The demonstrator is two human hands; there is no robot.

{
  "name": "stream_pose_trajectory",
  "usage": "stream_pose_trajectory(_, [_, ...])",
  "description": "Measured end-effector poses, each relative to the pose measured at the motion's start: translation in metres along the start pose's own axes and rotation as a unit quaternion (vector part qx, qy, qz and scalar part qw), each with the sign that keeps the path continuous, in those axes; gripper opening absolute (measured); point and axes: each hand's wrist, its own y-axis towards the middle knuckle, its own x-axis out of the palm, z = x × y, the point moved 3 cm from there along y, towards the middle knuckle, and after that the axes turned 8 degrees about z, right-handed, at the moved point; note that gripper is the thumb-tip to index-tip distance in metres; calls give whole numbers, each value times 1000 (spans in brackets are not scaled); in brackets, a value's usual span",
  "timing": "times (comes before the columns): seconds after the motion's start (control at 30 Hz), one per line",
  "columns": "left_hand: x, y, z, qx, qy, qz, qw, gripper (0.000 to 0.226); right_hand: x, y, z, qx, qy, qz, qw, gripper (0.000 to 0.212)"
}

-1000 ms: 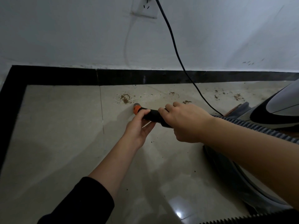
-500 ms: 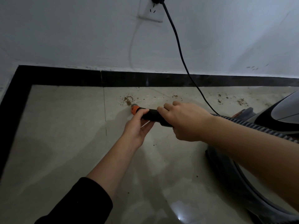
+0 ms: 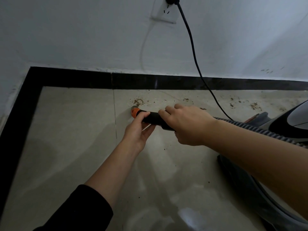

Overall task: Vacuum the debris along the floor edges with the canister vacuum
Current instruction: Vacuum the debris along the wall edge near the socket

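No readable text, labels, brands or numbers anywhere.

Black nozzle (image 3: pixel 152 118) – orange tip, grey ribbed hose (image 3: pixel 250 129), beige tiles (image 3: pixel 75 130) – black border, brown debris (image 3: pixel 138 102), white wall (image 3: pixel 83 39)

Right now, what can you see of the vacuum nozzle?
The nozzle is a short black tube, plastic by its look, ending in an orange tip. It lies nearly level, tip pointing left, close beside a debris pile near the black skirting; whether it touches the floor cannot be told. The left hand grips it from below behind the tip; the right hand grips its rear from above. A ribbed grey hose runs from it rightward to the canister.
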Motion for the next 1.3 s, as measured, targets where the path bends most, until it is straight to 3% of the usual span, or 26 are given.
stream_pose_trajectory(0.33, [-12,0,13,12,6,19,1000,15,2,9,-10,-7,2,17,1000,59])
stream_pose_trajectory(0.9, [9,13,-4,-3,26,4,1000,32,9,-1,8,13,-9,-8,1000,55])
stream_pose_trajectory(1.3, [33,15,-24,-13,37,-19,999,28,16,-17,26,38,-8,-28,999,55])
